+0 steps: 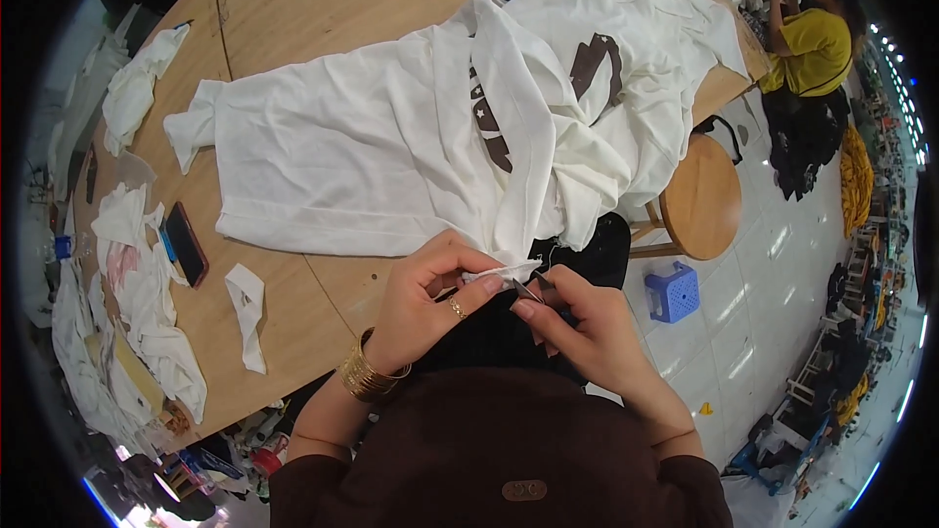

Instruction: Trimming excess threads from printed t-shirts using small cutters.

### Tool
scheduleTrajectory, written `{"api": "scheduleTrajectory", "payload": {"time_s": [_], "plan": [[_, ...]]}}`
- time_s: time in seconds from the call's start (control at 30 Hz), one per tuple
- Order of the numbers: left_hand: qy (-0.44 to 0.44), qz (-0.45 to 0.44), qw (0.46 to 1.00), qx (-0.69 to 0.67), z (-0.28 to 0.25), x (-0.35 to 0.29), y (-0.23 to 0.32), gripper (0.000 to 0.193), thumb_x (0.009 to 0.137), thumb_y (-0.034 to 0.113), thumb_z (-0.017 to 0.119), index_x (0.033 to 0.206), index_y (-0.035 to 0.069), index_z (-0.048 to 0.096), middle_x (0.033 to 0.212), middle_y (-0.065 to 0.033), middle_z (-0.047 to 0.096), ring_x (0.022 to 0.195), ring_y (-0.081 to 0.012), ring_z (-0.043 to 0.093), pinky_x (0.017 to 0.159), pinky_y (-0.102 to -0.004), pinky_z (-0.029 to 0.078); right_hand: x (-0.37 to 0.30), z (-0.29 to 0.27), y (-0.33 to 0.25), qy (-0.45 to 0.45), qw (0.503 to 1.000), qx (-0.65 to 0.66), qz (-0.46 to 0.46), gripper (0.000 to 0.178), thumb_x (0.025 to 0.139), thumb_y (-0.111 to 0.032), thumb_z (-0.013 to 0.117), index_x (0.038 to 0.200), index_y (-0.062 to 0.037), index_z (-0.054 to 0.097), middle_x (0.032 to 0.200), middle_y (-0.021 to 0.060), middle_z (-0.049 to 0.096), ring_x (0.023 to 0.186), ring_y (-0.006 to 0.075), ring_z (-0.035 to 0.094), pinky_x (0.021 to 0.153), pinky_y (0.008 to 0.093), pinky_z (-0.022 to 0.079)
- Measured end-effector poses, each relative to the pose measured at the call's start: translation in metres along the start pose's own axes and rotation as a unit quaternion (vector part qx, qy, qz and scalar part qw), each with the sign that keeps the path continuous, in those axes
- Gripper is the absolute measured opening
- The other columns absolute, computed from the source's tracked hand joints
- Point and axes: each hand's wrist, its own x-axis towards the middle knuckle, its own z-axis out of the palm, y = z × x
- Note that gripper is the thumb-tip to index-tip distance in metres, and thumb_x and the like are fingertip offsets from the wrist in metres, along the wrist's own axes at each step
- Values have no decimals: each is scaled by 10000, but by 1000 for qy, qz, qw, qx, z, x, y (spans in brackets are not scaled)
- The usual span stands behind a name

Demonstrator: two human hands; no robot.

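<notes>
A white garment (333,147) with dark brown printed patches is spread over the table, its near edge drawn down toward me. My left hand (430,288), with a ring and gold bangles, is closed on a folded edge of that cloth, pinched between thumb and fingers. Just to its right, my right hand (587,323) is closed around small dark thread snips (528,289). The blades point left and lie close to the pinched edge, where loose threads show. Whether the blades touch the cloth, I cannot tell. My right palm hides most of the handles.
The wooden table (279,308) carries a phone (186,244), a white fabric strip (246,318) and white cloth pieces (147,323) at left. Right of me stand a round wooden stool (699,198) and a blue plastic stool (672,291). A person in yellow (814,49) handles cloth at far right.
</notes>
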Motion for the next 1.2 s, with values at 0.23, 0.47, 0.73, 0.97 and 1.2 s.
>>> {"api": "scheduleTrajectory", "payload": {"time_s": [0.23, 0.47, 0.73, 0.97, 1.2], "plan": [[-7, -4, 1000, 17, 1, 0, 2, 100, 810, 15, 598, 902, -18, 621, 863, -19, 518, 767, -53, 505, 639, -174, 407, 3, 0, 2, 6, 999, -30, -21, 175, 854, -159, 570, 858, -3, 492, 620, 102, 546, 485, 193, 498, 472, 285, 386], [-10, 6, 1000, 11, 2, 1, 5, 100, 804, 26, 609, 895, -14, 622, 857, -17, 518, 758, -54, 499, 630, -175, 399, -1, -3, 0, -2, 1000, -16, -14, 180, 849, -160, 578, 828, -6, 487, 610, 96, 544, 477, 188, 492, 466, 285, 383], [-13, 17, 1000, 14, 3, 1, 5, 99, 793, 16, 617, 887, -11, 620, 851, -13, 515, 757, -55, 497, 637, -180, 399, -6, -5, 0, 14, 1000, -8, -24, 187, 847, -154, 583, 802, -9, 473, 605, 91, 543, 471, 183, 487, 456, 282, 376], [-14, 19, 1000, 6, 5, 1, 5, 94, 791, 15, 621, 880, -11, 614, 848, -12, 519, 760, -53, 498, 656, -182, 402, -4, -4, -1, 19, 998, -37, -42, 190, 852, -155, 573, 794, -9, 465, 599, 105, 535, 466, 210, 495, 451, 292, 378], [-14, 28, 999, 5, 5, 1, 2, 80, 799, 17, 614, 876, -3, 618, 845, -9, 526, 750, -50, 496, 651, -187, 398, -3, -5, 0, 17, 997, -56, -58, 188, 854, -157, 562, 796, -9, 462, 595, 119, 526, 492, 262, 519, 465, 314, 388]]}}
